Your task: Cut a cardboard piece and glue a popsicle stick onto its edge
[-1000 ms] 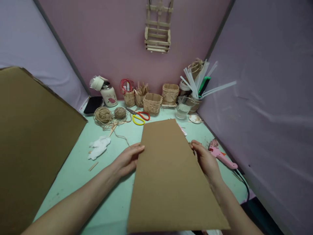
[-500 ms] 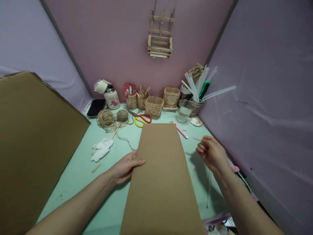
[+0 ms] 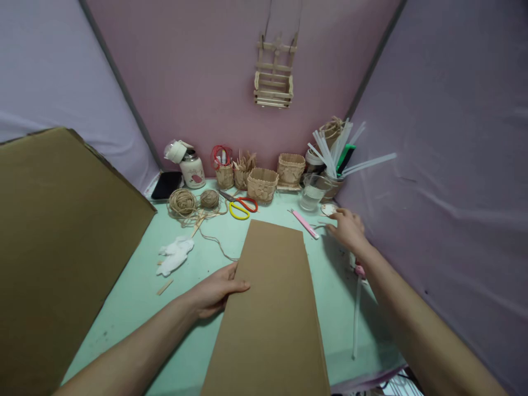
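My left hand (image 3: 218,290) grips the left edge of a long brown cardboard piece (image 3: 274,308), thumb on top and the other fingers out of sight beneath. The cardboard extends toward me past the bottom of the view. My right hand (image 3: 348,228) hovers low over the right side of the table, its fingers stretched out and apart. A thin strip (image 3: 319,225) lies just left of those fingertips, beside a pink craft knife (image 3: 305,224). Partly behind the fingers is a small round patterned disc (image 3: 329,209). Beneath my right forearm stands a glue gun with a white glue stick (image 3: 356,324), mostly hidden.
A large cardboard sheet (image 3: 61,247) leans at the left. Scissors (image 3: 243,206), twine balls (image 3: 182,203) and a white cloth (image 3: 176,256) lie on the table. Along the back are small baskets (image 3: 263,184), a bottle (image 3: 193,169), a water cup (image 3: 312,193) and a pot of glue sticks (image 3: 336,148).
My right hand has moved forward, and its pinched fingers have opened, letting go of a thin strip. My left hand still holds the cardboard, whose far end has tilted slightly. The view has shifted a little.
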`<action>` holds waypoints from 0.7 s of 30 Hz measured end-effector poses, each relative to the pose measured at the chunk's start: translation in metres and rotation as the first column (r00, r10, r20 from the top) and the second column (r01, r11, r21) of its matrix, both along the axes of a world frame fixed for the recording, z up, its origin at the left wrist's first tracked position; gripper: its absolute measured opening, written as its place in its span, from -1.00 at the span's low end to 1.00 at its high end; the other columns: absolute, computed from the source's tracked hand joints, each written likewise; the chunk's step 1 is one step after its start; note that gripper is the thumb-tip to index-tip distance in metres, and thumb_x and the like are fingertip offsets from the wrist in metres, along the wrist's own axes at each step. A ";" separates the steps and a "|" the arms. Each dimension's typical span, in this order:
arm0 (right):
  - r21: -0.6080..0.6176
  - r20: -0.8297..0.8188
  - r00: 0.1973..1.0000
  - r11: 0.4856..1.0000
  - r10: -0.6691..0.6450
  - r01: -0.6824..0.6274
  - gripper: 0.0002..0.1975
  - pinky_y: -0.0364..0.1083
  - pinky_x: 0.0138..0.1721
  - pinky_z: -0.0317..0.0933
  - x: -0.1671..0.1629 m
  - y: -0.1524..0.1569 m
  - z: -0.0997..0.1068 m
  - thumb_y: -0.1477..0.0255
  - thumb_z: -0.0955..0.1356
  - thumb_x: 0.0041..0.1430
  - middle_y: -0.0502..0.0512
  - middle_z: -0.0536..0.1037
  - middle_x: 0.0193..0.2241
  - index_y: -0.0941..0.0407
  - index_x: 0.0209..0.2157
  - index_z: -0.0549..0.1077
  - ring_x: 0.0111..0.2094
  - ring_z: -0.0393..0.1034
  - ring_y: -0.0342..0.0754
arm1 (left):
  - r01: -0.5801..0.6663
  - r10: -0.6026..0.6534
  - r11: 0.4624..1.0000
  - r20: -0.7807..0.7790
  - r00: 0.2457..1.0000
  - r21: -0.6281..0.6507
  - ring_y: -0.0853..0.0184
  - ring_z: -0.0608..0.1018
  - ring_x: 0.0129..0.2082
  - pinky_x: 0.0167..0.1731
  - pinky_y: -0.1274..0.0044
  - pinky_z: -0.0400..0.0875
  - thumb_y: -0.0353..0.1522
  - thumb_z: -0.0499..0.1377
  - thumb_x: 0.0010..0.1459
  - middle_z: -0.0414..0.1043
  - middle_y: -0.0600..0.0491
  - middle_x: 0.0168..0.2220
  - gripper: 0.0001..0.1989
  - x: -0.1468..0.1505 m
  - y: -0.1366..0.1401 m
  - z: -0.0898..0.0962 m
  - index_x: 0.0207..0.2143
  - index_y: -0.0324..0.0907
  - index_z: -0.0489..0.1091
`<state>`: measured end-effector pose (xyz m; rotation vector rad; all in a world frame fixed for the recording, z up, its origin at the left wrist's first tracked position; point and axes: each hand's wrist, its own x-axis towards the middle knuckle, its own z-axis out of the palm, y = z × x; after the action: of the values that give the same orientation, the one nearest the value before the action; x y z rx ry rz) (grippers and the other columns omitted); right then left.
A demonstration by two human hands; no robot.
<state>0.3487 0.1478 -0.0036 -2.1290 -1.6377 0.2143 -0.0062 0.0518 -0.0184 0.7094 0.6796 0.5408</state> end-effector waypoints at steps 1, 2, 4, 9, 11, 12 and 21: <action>-0.027 0.052 0.998 1.000 0.017 -0.016 -0.74 0.20 0.09 0.02 -0.006 0.003 -0.002 0.47 0.36 0.05 0.31 0.35 0.14 0.15 -0.17 0.52 0.15 0.13 0.34 | 0.010 -0.010 1.000 0.007 1.000 -0.005 0.08 0.56 -0.04 -0.07 0.33 0.45 -0.42 0.37 -0.05 0.44 -0.19 0.06 -0.42 0.001 -0.001 -0.001 0.05 -0.19 0.32; -0.055 0.096 0.994 0.998 0.041 -0.036 -0.72 0.21 0.10 0.01 -0.011 0.005 -0.003 0.44 0.36 0.07 0.30 0.32 0.17 0.14 -0.14 0.52 0.17 0.10 0.35 | 0.014 -0.014 1.000 0.012 1.000 -0.008 0.09 0.55 -0.04 -0.06 0.33 0.44 -0.42 0.37 -0.05 0.43 -0.19 0.07 -0.43 0.002 -0.001 -0.002 0.04 -0.20 0.33; -0.110 0.163 0.981 0.990 0.102 -0.084 -0.69 0.18 0.09 0.05 -0.023 0.010 -0.004 0.41 0.34 0.13 0.28 0.35 0.14 0.12 -0.08 0.51 0.16 0.14 0.32 | 0.013 -0.012 1.000 0.019 1.000 -0.009 0.10 0.55 -0.03 -0.05 0.33 0.44 -0.42 0.36 -0.04 0.42 -0.19 0.08 -0.45 0.003 -0.001 -0.003 0.04 -0.20 0.33; -0.213 0.262 0.947 0.968 0.186 -0.132 -0.65 0.02 -0.04 0.16 -0.042 0.022 -0.003 0.38 0.29 0.21 0.36 0.46 0.00 0.18 -0.01 0.48 0.04 0.31 0.19 | -0.032 0.032 0.999 -0.029 0.999 -0.002 0.10 0.55 -0.03 -0.05 0.33 0.43 -0.42 0.35 -0.02 0.41 -0.18 0.09 -0.43 0.001 0.002 -0.006 0.07 -0.17 0.30; -0.260 0.272 0.941 0.957 0.199 -0.128 -0.67 -0.02 -0.13 0.19 -0.045 0.026 -0.004 0.38 0.30 0.21 0.38 0.52 -0.09 0.21 -0.06 0.50 -0.05 0.39 0.16 | -0.047 0.047 0.999 -0.062 0.997 0.005 0.12 0.56 -0.04 -0.06 0.34 0.44 -0.40 0.35 -0.01 0.43 -0.16 0.08 -0.42 0.001 0.002 -0.007 0.08 -0.15 0.29; -0.286 0.272 0.940 0.950 0.206 -0.126 -0.69 -0.04 -0.17 0.20 -0.045 0.027 -0.006 0.37 0.31 0.20 0.36 0.55 -0.14 0.21 -0.09 0.52 -0.10 0.43 0.14 | -0.049 0.050 0.999 -0.073 0.996 0.006 0.12 0.56 -0.05 -0.07 0.34 0.44 -0.39 0.35 -0.02 0.43 -0.16 0.08 -0.40 0.002 0.003 -0.007 0.09 -0.14 0.29; -0.350 0.287 0.939 0.933 0.188 -0.080 -0.75 -0.05 -0.25 0.20 -0.049 0.026 -0.010 0.41 0.32 0.19 0.41 0.56 -0.19 0.25 -0.16 0.51 -0.18 0.47 0.14 | -0.079 0.081 0.997 -0.246 0.966 0.018 0.12 0.58 -0.11 -0.24 0.40 0.48 -0.37 0.36 -0.11 0.48 -0.18 0.00 -0.41 0.033 0.023 0.002 0.00 -0.20 0.29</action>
<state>0.2998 0.1740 -0.0139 -2.4000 -2.0645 0.2140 0.0264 0.0744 -0.0162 0.7667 0.9422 0.5344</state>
